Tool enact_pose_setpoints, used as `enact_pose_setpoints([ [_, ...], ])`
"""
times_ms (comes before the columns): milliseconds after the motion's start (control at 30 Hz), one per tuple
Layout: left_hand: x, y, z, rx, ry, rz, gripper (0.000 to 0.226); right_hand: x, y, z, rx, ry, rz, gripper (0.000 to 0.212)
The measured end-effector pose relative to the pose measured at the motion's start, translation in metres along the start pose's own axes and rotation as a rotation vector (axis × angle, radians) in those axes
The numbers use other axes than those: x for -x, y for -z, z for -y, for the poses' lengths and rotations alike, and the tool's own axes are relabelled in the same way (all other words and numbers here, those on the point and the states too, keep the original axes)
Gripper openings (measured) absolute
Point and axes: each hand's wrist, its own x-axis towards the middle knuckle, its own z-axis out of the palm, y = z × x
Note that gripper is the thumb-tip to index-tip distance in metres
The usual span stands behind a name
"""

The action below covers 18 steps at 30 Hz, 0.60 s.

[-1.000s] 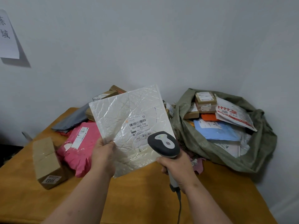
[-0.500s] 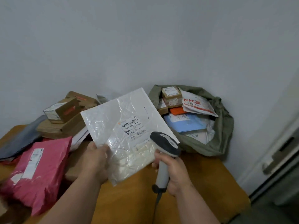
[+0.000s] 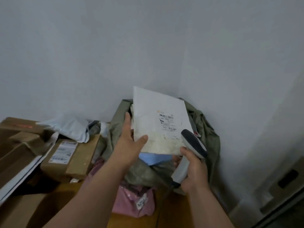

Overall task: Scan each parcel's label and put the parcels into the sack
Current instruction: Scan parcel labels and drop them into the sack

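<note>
Over the mouth of the green sack (image 3: 209,139), the left hand (image 3: 130,145) holds a white plastic parcel (image 3: 158,122) by its lower left edge: the thumb lies across the front face and the fingers run up behind, so the grip is a pinch on the parcel. It stands nearly upright, label toward the camera, its bottom edge just above what already lies in the sack. The right hand (image 3: 192,171) has its fingers curled round the pale handle of a barcode scanner (image 3: 189,153), whose dark head points up and sits just beside the parcel's lower right corner.

Inside the sack a blue parcel (image 3: 153,159) shows just beneath the white one, and a red and white corner peeks out on the right (most of the contents are hidden by the held parcel).

A printed label (image 3: 167,121) on the white parcel carries a barcode and lines of text too blurred to read. Left of the sack a brown cardboard box (image 3: 70,160) lies on the wooden surface (image 3: 134,221) with a white shipping label (image 3: 63,152), also unreadable. A pink parcel (image 3: 131,201) lies in front of the sack, bearing a small sticker with blurred digits. More boxes (image 3: 18,140) are piled at far left.
</note>
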Motion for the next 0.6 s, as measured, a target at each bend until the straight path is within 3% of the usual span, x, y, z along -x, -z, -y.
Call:
enact_pose_setpoints([
  [133,-0.052,-0.043,0.012,-0.226,0.039,0.060,0.076,-0.068,-0.002,0.035,0.057,-0.021,-0.017,0.030],
  [267,-0.093,-0.070,0.027,-0.420,0.039,-0.059,0.070,-0.119,-0.007,0.051,0.058,-0.021,-0.030,0.029],
  [600,-0.162,-0.111,0.045,-0.669,0.117,-0.029,0.048,-0.182,-0.010,0.060,0.000,-0.007,-0.057,0.018],
])
